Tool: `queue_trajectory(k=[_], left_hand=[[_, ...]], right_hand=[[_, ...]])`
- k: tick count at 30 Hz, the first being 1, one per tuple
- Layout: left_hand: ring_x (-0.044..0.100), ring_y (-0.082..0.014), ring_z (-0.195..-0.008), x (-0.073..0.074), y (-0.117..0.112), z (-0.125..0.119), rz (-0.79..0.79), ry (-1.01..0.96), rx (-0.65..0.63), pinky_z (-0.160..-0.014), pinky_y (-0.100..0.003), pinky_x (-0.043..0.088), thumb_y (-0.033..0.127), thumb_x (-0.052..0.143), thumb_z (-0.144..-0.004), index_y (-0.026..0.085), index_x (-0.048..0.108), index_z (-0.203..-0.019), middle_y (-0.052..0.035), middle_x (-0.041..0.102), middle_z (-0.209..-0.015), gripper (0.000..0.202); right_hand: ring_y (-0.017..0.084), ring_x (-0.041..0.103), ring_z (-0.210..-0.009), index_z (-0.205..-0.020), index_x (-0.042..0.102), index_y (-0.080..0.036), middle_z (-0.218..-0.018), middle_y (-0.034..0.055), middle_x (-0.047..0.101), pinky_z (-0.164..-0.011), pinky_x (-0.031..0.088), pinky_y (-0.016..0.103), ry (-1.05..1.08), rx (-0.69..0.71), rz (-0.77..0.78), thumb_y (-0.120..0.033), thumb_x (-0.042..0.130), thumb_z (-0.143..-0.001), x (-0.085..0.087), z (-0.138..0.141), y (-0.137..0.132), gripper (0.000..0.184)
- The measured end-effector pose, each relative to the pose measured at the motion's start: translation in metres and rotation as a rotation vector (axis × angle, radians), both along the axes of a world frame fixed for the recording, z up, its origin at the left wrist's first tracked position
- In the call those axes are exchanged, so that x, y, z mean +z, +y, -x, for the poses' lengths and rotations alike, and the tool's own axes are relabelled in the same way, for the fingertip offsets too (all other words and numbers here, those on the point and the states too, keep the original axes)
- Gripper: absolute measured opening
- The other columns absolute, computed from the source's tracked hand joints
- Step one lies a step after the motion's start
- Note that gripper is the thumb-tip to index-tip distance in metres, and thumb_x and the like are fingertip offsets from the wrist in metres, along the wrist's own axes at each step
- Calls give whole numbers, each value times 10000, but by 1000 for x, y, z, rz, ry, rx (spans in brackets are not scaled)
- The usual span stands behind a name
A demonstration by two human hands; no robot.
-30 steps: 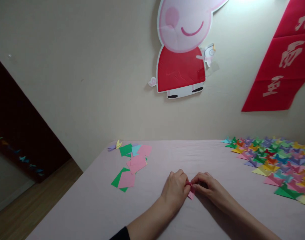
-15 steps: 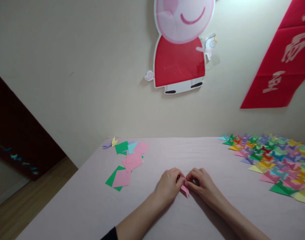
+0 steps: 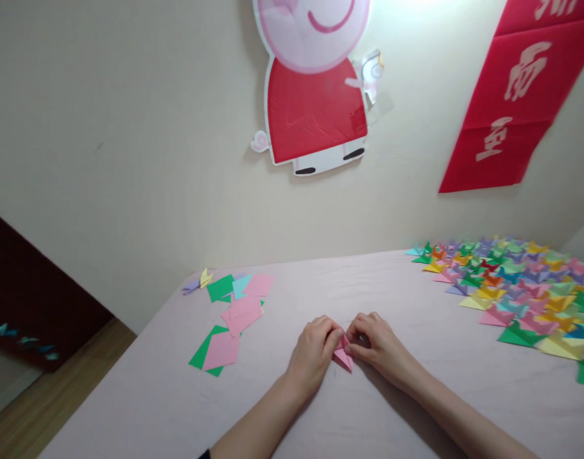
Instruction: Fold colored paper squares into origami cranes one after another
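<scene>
A small folded piece of pink origami paper (image 3: 343, 359) is held low over the cloth-covered table (image 3: 292, 414), its pointed end toward me. My left hand (image 3: 315, 349) pinches it from the left between thumb and fingers. From the right, my right hand (image 3: 374, 341) grips its upper edge with thumb and forefinger. The fingers of both hands are bent and nearly meet, hiding the top of the paper.
Loose pink sheets (image 3: 222, 350), green sheets (image 3: 220, 289) and a light blue sheet (image 3: 241, 285) lie at the left. Beside them sits a yellow folded piece (image 3: 205, 278). Rows of colourful folded paper figures (image 3: 516, 306) cover the right. A wall (image 3: 143, 191) stands behind the table.
The view has turned slightly to the right, so everything sits further left. Both hands still hold the pink paper, and more of its folded face shows between them.
</scene>
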State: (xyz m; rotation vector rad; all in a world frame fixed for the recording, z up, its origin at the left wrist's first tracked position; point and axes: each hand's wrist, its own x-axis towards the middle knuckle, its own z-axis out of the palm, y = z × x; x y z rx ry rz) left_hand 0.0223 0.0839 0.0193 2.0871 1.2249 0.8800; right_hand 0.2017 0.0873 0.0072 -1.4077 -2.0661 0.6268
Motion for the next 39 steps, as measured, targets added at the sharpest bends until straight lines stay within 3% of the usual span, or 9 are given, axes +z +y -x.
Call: queue_trajectory(k=[6, 15, 23, 28, 39], left_hand=[[503, -181, -771, -5, -4, -3, -77, 111, 82, -708, -288, 361, 236, 678, -839, 196, 548, -705, 8, 573, -748, 191], [501, -186, -782, -6, -5, -6, -60, 100, 121, -716, -296, 354, 140, 627, -837, 195, 571, -718, 12, 575, -751, 143], [530, -194, -839, -5, -3, -3, -28, 25, 51, -766, -305, 374, 150, 585, -870, 198, 591, -751, -1, 611, -800, 129], [556, -191, -858, -3, -5, 0, -5, -15, 3, -789, -306, 390, 167, 500, -915, 203, 608, -779, -12, 627, -834, 177], [544, -166, -795, -3, -4, -1, 12, -98, 38, -726, -273, 391, 187, 472, -935, 200, 580, -748, 5, 576, -788, 216]], right_hand=[[222, 541, -804, -684, 622, -233, -752, 17, 643, -734, 391, 341, 15, 3, -26, -284, 667, -806, -1, 0, 1, 140], [217, 545, -831, -717, 637, -213, -768, 14, 651, -767, 390, 344, -7, 2, -7, -235, 659, -786, 4, 2, -2, 75], [235, 553, -853, -712, 702, -235, -781, 22, 678, -804, 386, 366, 78, 51, 57, -367, 637, -842, 3, -3, 1, 197], [236, 553, -862, -682, 697, -238, -771, 18, 687, -808, 386, 365, 98, 61, 66, -304, 628, -821, 3, -4, 1, 169], [224, 552, -828, -637, 583, -220, -734, 4, 666, -785, 380, 360, 18, 23, 4, -227, 612, -784, 4, 2, -3, 150]])
